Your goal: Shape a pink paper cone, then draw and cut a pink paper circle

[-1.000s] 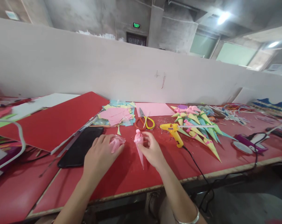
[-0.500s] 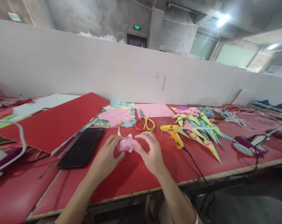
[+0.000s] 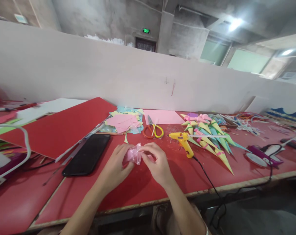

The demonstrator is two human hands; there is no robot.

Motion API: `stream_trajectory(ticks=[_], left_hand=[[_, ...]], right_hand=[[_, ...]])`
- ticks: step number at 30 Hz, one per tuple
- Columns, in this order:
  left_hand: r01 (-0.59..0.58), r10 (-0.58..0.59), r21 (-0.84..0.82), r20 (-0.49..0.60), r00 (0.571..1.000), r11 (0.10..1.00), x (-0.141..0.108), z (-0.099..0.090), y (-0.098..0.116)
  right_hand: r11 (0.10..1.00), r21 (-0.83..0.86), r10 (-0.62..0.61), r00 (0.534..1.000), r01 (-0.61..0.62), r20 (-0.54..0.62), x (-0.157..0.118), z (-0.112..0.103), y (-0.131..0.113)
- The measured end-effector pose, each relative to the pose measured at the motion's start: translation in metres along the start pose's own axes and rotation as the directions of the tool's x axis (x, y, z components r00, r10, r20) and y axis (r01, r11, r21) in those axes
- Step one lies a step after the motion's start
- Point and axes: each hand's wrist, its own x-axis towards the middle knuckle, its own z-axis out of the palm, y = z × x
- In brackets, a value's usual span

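Note:
A small pink bundle in clear, shiny plastic wrap (image 3: 135, 154) is between my hands, just above the red table. My left hand (image 3: 118, 162) is closed around its left side, thumb underneath. At its right edge, my right hand (image 3: 157, 160) pinches the plastic between thumb and fingers. What lies inside the wrap is hard to make out. Beyond the hands lie scissors (image 3: 159, 132) with red and yellow handles. To the right rests a yellow hot glue gun (image 3: 184, 142), a clear glue stick poking from its back.
Pink, yellow and blue paper pieces (image 3: 124, 120) lie behind my hands. Paper cones (image 3: 211, 130) with pink and green trim are heaped at right. A black phone (image 3: 87, 156) and a red sheet (image 3: 62, 127) lie left. The glue gun's cord (image 3: 209, 182) crosses the front edge.
My right hand has moved in against the bundle, its thumb and fingers closing on the plastic. My left hand keeps its hold. The whole view has shifted slightly.

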Motion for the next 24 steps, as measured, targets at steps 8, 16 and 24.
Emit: stream_trajectory(ticks=[8, 16, 24], left_hand=[[-0.071, 0.068, 0.034, 0.069, 0.995, 0.997, 0.001, 0.008, -0.005], [-0.099, 0.1, -0.021, 0.067, 0.993, 0.995, 0.001, 0.009, -0.005], [-0.096, 0.102, -0.065, 0.089, 0.991, 0.993, 0.003, 0.005, 0.0]], right_hand=[[0.926, -0.374, 0.075, 0.994, -0.041, 0.077, -0.004, 0.001, 0.007], [0.833, -0.553, 0.096, 0.984, 0.003, 0.151, -0.003, 0.001, -0.003], [0.755, -0.635, 0.007, 0.966, 0.164, 0.259, -0.002, 0.002, -0.004]])
